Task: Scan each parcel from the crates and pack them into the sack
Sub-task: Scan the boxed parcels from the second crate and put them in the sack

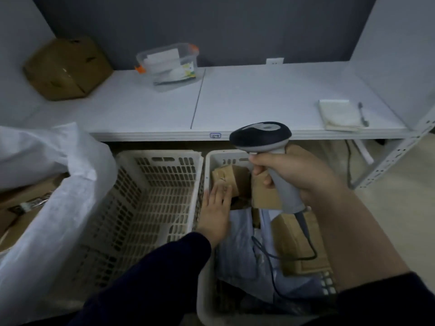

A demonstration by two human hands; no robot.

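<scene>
My right hand (296, 172) grips the grey handle of a barcode scanner (261, 136) held above the right crate (209, 165). That crate holds several cardboard parcels (266, 194) and pale blue poly mailers (242, 243). My left hand (215, 208) reaches into it with straight fingers, its fingertips touching a small brown box (226, 175) at the far end. The left crate (160, 196) shows no parcels inside. A white sack (47, 196) stands open at the left with brown parcels (14, 208) in it.
A white table (235, 102) runs behind the crates. On it sit a cardboard box (66, 69), a clear plastic container (169, 64), a folded cloth (339, 114) and a pen (363, 114). A metal shelf post (397, 154) stands at right. The scanner's cable (282, 255) trails over the parcels.
</scene>
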